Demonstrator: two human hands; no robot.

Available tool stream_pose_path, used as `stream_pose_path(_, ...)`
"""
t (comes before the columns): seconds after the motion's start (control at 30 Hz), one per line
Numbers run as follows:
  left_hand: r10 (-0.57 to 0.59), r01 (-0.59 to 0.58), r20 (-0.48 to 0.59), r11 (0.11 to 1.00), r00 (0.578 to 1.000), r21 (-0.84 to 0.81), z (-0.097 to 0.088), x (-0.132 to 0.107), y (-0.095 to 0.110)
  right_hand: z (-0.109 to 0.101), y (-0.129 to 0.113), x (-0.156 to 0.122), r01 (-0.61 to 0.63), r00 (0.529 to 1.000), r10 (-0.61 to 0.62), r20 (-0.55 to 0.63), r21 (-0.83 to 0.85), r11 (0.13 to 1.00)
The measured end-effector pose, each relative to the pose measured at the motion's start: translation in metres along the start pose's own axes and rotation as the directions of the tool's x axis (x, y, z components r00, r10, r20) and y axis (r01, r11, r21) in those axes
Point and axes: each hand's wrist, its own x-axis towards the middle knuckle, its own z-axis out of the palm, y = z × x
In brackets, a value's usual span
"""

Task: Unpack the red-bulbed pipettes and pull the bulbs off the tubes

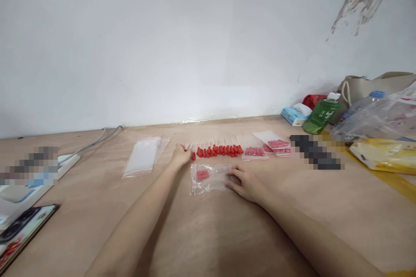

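A row of droppers with red rubber bulbs [224, 150] and thin clear stems lies across the middle of the table, bulbs toward me. At its left end, my left hand [181, 156] is closed in a pinch, a bit of red showing at the fingertips. One red bulb [193, 156] stands just right of those fingers. In front of the row lies a clear zip bag [212, 184] with a few red-bulbed droppers [202, 175] inside, at its left end. My right hand [245, 183] grips the bag's right end between curved fingers and thumb.
Left of the row lies a stack of flat zip bags [142, 156]. Filled bags [255, 152] lie to the right. Farther right stand a tissue pack [294, 115] and a green bottle [321, 114]. A phone [27, 233] and a cable [97, 142] are at left.
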Motion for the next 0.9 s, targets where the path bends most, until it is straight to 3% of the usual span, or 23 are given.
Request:
stream_pose_path(0.1,0.011,-0.011,0.001,0.997,1.0,0.076,0.004,0.004,0.011,0.0,0.0,0.0,0.001,1.0,-0.001,-0.008,0.0,1.0)
stream_pose_path(0.27,0.07,-0.07,0.001,0.99,0.998,0.122,-0.006,0.0,0.016,0.001,0.001,0.0,0.001,1.0,-0.002,-0.008,-0.014,1.0)
stream_pose_path(0.5,0.284,-0.281,0.122,0.959,0.951,-0.039,-0.023,-0.028,-0.012,0.0,0.001,-0.001,0.017,1.0,-0.018,-0.015,-0.015,1.0)
stream_pose_path(0.7,0.482,-0.456,0.136,0.871,0.866,-0.186,-0.023,-0.036,-0.037,0.001,0.002,-0.001,0.024,1.0,-0.024,-0.009,-0.018,1.0)
stream_pose_path(0.9,0.53,-0.52,0.052,0.843,0.846,-0.138,-0.016,-0.033,-0.037,0.001,0.001,-0.001,0.036,0.999,-0.037,-0.02,-0.035,0.999)
